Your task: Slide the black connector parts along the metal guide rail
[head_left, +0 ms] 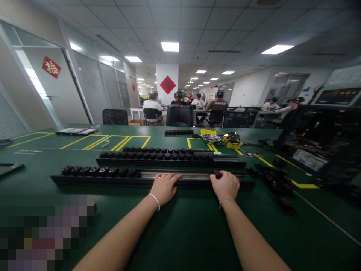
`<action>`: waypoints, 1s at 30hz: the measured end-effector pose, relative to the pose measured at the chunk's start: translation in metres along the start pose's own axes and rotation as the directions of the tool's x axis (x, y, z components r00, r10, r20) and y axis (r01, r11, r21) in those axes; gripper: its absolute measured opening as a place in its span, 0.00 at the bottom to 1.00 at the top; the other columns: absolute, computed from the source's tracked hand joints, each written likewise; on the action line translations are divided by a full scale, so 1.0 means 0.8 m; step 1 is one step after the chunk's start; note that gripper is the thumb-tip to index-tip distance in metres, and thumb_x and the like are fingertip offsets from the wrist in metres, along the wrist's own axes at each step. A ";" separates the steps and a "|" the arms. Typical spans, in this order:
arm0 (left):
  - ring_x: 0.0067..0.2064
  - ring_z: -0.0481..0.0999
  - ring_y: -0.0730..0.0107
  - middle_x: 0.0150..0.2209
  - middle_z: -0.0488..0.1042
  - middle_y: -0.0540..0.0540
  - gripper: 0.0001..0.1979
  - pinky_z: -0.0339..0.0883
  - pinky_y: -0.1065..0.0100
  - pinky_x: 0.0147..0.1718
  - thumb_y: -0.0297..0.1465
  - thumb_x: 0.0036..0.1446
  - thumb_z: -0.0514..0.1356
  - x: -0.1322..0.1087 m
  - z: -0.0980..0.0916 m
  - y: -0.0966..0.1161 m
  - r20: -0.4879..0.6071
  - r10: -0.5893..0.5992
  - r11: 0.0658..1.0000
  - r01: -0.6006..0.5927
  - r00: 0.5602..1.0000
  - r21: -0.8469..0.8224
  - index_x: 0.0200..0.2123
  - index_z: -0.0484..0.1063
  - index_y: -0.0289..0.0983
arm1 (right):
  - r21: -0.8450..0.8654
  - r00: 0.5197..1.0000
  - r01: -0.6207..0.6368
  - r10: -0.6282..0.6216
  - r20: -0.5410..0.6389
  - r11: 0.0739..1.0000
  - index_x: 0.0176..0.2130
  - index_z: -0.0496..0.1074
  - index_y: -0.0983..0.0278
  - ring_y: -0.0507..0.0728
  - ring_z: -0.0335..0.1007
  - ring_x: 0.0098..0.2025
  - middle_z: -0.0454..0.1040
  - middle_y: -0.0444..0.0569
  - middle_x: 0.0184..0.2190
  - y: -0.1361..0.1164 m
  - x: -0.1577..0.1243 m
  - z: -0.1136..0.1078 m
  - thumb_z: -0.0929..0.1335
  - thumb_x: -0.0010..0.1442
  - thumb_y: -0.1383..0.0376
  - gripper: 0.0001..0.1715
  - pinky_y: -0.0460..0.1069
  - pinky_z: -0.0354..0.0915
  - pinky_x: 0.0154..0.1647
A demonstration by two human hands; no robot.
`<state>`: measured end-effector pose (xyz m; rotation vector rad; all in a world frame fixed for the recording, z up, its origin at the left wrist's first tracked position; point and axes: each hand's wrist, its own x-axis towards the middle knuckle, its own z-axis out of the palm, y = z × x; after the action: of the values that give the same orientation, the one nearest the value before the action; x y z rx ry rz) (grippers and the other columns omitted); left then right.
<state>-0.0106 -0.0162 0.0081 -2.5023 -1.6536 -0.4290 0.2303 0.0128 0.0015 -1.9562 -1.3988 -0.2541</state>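
Note:
A long black power track lies crosswise in front of me, with a pale metal channel along its top. Several black round socket modules sit in a row on its left part. My left hand grips the middle of this track, fingers over the top and thumb on the near side. Further right, my right hand is closed in a pinch on a single black socket module, held at the channel. Its underside is hidden, so I cannot tell whether it is seated.
Behind lies another black track filled with modules. Loose black parts are piled at right, beside an open computer case. A metal bowl and yellow containers stand farther back. Several people sit at distant tables.

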 end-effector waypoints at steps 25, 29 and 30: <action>0.51 0.65 0.61 0.50 0.69 0.48 0.25 0.51 0.57 0.50 0.33 0.54 0.55 0.000 0.000 0.001 0.006 -0.012 1.000 0.012 1.000 0.006 0.56 0.58 0.49 | -0.039 0.999 -0.034 0.032 -0.029 0.999 0.35 0.72 0.67 0.61 0.64 0.40 0.73 0.54 0.33 0.013 0.008 -0.003 0.62 0.48 0.58 0.19 0.53 0.53 0.46; 0.50 0.66 0.61 0.49 0.70 0.48 0.25 0.51 0.57 0.49 0.32 0.54 0.55 0.000 0.002 0.001 -0.008 -0.008 1.000 0.008 1.000 0.004 0.56 0.58 0.49 | -0.031 0.999 -0.037 0.036 -0.024 0.999 0.35 0.72 0.67 0.61 0.63 0.41 0.72 0.55 0.33 0.013 0.007 -0.004 0.62 0.48 0.59 0.19 0.54 0.53 0.47; 0.50 0.66 0.61 0.49 0.70 0.48 0.25 0.51 0.57 0.49 0.32 0.54 0.55 0.000 0.002 0.001 -0.010 -0.007 1.000 0.007 1.000 0.003 0.56 0.58 0.49 | -0.027 0.999 -0.037 0.036 -0.021 0.999 0.35 0.72 0.67 0.61 0.63 0.41 0.72 0.55 0.34 0.013 0.007 -0.004 0.62 0.48 0.59 0.18 0.54 0.53 0.47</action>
<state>-0.0096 -0.0159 0.0068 -2.4890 -1.6583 -0.4376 0.2427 0.0132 0.0027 -1.9941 -1.3513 -0.2774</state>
